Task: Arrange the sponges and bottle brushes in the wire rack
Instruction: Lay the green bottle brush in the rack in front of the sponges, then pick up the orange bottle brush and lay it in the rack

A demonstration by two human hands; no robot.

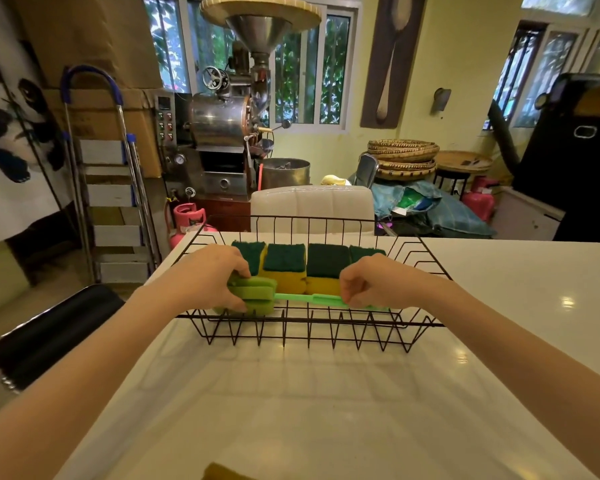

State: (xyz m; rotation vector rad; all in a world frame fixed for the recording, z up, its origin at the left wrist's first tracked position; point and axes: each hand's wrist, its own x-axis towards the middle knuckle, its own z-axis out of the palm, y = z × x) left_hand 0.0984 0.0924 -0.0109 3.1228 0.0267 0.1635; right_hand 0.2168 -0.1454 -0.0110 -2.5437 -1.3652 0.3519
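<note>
A black wire rack stands on the white counter. Several yellow sponges with dark green scouring tops lie side by side along its far side. A light green bottle brush lies lengthwise along the near side of the rack. My left hand grips its green sponge head at the left end. My right hand pinches the thin handle at the right end. The far end of the handle is hidden under my right hand.
Another yellow sponge peeks in at the counter's near edge. A black chair sits left of the counter and a white chair back behind the rack. Beyond are a stepladder, a roasting machine and a pink gas cylinder.
</note>
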